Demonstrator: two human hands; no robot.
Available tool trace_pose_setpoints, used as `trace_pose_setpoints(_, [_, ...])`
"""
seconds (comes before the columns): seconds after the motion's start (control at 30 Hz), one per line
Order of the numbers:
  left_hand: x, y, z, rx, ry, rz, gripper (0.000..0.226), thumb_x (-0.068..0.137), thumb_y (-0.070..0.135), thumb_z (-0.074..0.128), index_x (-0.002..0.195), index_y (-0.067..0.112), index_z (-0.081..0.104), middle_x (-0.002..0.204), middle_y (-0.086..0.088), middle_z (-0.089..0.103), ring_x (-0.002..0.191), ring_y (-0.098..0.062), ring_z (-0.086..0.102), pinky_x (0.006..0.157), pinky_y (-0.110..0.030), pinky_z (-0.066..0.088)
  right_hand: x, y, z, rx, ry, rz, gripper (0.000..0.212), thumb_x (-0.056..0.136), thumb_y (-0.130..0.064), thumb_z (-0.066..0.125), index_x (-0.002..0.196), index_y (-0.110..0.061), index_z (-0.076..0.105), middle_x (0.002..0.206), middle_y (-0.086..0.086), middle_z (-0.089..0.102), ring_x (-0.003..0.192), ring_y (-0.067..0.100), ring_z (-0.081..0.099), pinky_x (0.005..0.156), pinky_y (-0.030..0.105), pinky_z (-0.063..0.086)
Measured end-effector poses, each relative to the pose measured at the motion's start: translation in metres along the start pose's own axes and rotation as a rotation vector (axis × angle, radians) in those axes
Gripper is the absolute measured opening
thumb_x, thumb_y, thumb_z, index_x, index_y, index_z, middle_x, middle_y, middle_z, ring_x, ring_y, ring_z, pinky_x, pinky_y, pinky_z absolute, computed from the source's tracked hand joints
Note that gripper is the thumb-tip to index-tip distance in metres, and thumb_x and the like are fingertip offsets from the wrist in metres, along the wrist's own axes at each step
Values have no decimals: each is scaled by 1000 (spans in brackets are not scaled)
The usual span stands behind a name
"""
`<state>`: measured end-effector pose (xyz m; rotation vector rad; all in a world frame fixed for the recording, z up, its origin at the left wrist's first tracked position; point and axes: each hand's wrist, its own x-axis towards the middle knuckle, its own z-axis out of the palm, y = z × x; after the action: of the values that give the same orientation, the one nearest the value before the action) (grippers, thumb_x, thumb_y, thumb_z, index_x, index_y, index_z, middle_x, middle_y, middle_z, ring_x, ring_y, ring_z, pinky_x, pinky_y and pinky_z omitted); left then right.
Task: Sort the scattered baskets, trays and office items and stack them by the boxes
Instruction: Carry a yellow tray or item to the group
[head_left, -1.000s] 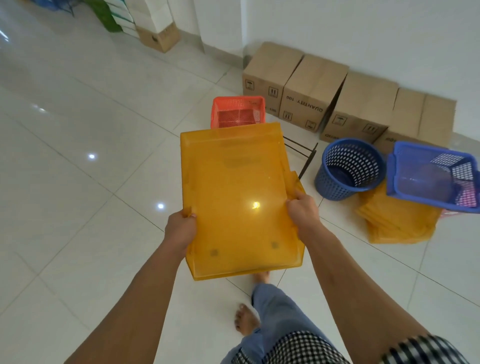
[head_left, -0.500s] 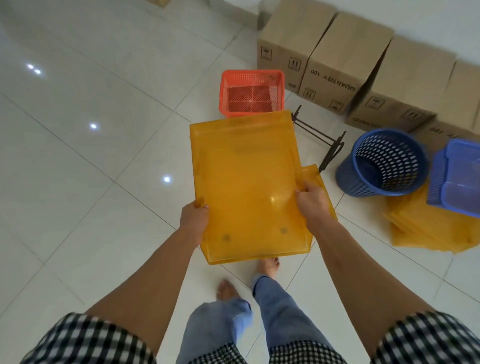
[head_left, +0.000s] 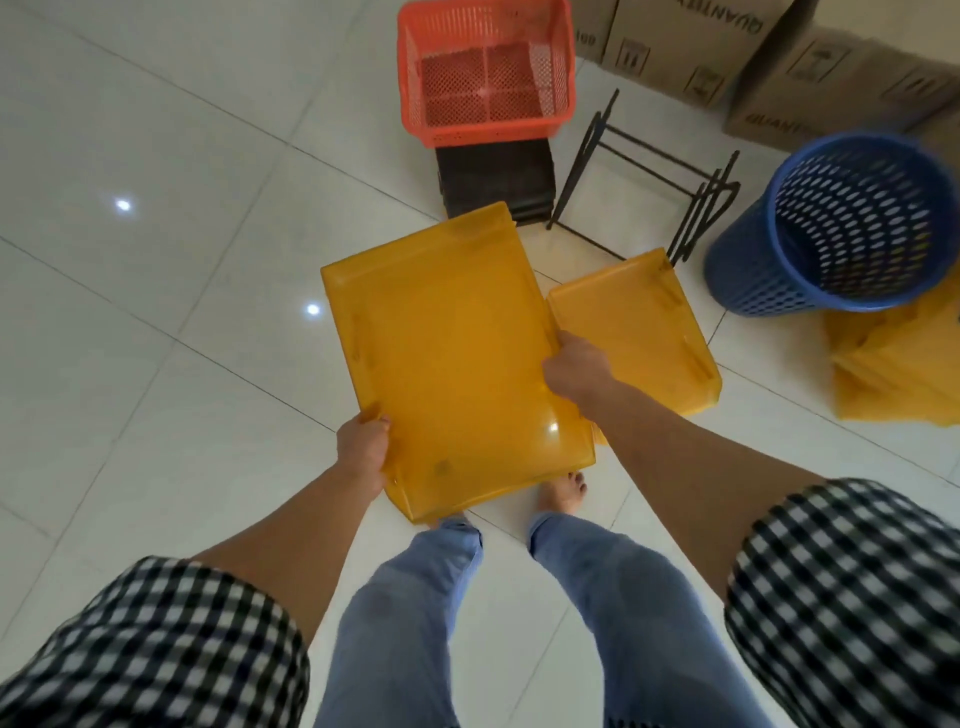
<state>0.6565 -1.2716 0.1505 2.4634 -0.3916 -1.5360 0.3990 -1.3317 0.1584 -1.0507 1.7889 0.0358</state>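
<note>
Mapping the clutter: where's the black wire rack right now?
Head view, upper centre-right: black wire rack lies on the floor between the red mesh basket and the blue wastebasket, before the cardboard boxes.

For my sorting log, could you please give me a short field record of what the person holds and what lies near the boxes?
held item: large yellow tray, off the floor
left hand: grips its near left corner
right hand: grips its right edge
beside right hand: second yellow tray; held or resting, cannot tell
on floor: orange basket, black trays, black wire rack, blue basket, yellow tray pile
backdrop: cardboard boxes
</note>
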Motion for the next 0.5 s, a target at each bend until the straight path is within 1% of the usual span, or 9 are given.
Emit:
trace_pose_setpoints(0.1, [52,-10,11,-29,-6,-10,47,107,28,46,150,10,40,152,-14,45,137,-42,43,115,-59,33,43,8,34,-8,-10,26,53,101,-18,48,152,-17,35,129,14,58,104,32,57,87,47,56])
trace_pose_setpoints(0.17, [87,-18,23,-65,-17,-12,47,107,25,46,151,11,40,152,-14,44,137,-41,42,115,-59,33,71,14,58,-11,22,51,54,98,-18,52,149,-16,35,123,12,59,95,29,56,72,41,54])
trace_pose_setpoints(0.23, [121,-24,38,-101,-20,-4,46,107,22,46,151,12,40,153,-13,43,137,-40,42,115,-58,33,101,21,79,-55,77,79,54,96,-17,53,146,-13,33,114,11,58,88,28,53,56,33,42])
trace_pose_setpoints(0.27, [137,-27,47,-120,-21,-2,45,107,21,45,151,12,40,153,-13,43,137,-40,42,115,-57,33,116,24,89,-76,94,91,56,95,-17,52,147,-11,31,111,12,57,88,29,53,53,32,38])
trace_pose_setpoints(0.3, [152,-30,57,-137,-24,0,44,107,20,44,150,11,41,152,-14,44,136,-40,43,114,-57,33,132,27,98,-86,107,99,58,94,-16,52,147,-11,28,112,12,57,91,31,56,54,32,38])
trace_pose_setpoints(0.33, [167,-33,67,-150,-31,-2,42,107,19,43,149,11,43,151,-14,45,135,-41,44,114,-57,34,147,30,105,-90,117,106,60,94,-17,52,148,-11,27,116,13,57,98,33,58,59,34,41])
trace_pose_setpoints(0.37, [181,-35,78,-171,-36,-6,41,107,18,43,147,11,44,150,-14,47,134,-41,45,113,-57,34,162,32,112,-96,130,110,61,93,-18,53,148,-11,26,123,14,55,107,34,58,65,37,44])
trace_pose_setpoints(0.43, [207,-39,100,-236,-55,-25,39,107,17,42,145,10,46,148,-16,49,131,-42,47,111,-58,35,190,37,122,-122,185,92,62,92,-20,56,147,-12,27,136,14,49,121,37,52,85,44,48])
trace_pose_setpoints(0.5, [229,-41,121,-300,-60,-41,39,107,16,42,145,11,46,146,-16,50,129,-42,49,110,-58,37,217,41,131,-152,253,39,64,91,-20,58,147,-14,26,143,14,43,130,38,44,101,49,41])
